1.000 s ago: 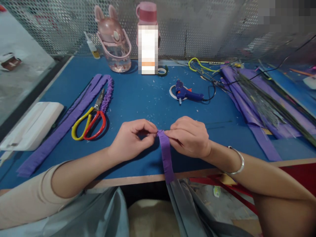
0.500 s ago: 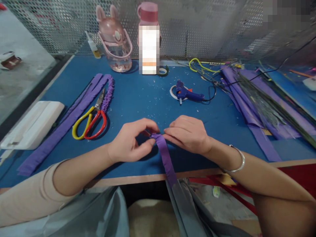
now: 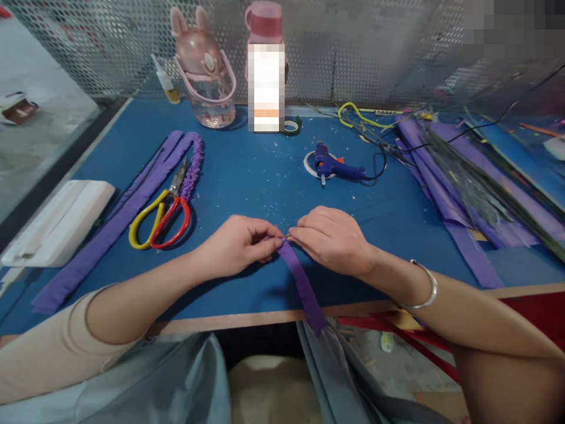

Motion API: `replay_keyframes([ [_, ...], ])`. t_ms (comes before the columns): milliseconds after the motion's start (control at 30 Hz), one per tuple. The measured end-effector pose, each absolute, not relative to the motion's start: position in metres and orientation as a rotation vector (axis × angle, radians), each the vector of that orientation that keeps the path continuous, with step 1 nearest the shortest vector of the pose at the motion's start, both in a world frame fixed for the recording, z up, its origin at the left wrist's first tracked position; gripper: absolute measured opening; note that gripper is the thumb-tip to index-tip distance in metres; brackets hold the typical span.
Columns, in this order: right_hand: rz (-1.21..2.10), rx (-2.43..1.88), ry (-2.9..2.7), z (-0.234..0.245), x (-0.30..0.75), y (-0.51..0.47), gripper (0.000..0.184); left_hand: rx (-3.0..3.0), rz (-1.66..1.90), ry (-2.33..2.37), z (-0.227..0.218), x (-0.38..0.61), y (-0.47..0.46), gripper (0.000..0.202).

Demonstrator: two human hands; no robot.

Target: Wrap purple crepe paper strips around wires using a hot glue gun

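Observation:
A purple paper-like strip (image 3: 302, 282) hangs from my left hand (image 3: 247, 244), which pinches its bunched upper end between thumb and fingers. The strip's lower end drops past the table's front edge toward my lap. Close on the right, my right hand (image 3: 333, 238) is closed, thumb and forefinger pressed on a thin wire-like piece that barely shows at the strip's top. Most of that piece is hidden by my fingers. Left of my hands lie scissors (image 3: 165, 212) with one yellow and one red handle, next to a crinkled purple strip (image 3: 193, 171).
A blue glue gun (image 3: 338, 168) rests ahead of my right hand. At the back stand a pink rabbit-eared bottle (image 3: 205, 76), a phone with a blurred screen (image 3: 266, 88) and green tape (image 3: 291, 126). Purple sheets and stems (image 3: 463, 182) lie right; a white box (image 3: 62, 221) lies left.
My left thumb and fingers have closed further on the bunched end of the strip. The hanging tail has swung slightly to the right. My right hand has barely moved.

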State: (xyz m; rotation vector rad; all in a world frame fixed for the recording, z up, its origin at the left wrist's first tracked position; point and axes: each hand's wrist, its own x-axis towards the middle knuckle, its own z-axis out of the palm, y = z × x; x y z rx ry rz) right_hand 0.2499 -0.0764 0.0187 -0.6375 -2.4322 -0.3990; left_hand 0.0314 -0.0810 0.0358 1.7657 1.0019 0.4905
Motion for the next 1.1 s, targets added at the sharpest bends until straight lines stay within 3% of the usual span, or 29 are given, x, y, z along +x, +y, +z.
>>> replay_keyframes([
  [133, -0.286, -0.666, -2.472, 0.020, 0.249, -0.074, 0.023, 1.837, 0.510, 1.046, 0.035, 0.033, -0.079, 0.020],
  [333, -0.204, -0.835, -2.315, 0.029, 0.246, -0.081, 0.022, 1.481, 0.756, 1.158, 0.026, 0.033, -0.068, 0.028],
  [467, 0.504, -1.199, -2.260, 0.029, 0.240, -0.084, 0.027, 1.500, 0.742, 1.125, 0.026, 0.032, -0.069, 0.028],
  [600, 1.238, -1.241, -2.065, 0.029, 0.237, -0.078, 0.026, 1.775, 0.714, 1.141, 0.029, 0.031, -0.073, 0.024],
  [833, 1.443, -1.072, -1.881, 0.025, 0.238, -0.073, 0.022, 2.353, 0.876, 1.148, 0.026, 0.033, -0.077, 0.020],
  [967, 1.531, -1.028, -1.889, 0.025, 0.240, -0.069, 0.024, 2.311, 0.818, 1.154, 0.027, 0.033, -0.075, 0.021],
  [1100, 1.866, -1.127, -2.171, 0.035, 0.267, -0.052, 0.037, 2.122, 0.579, 1.206, 0.029, 0.022, -0.061, 0.021],
])
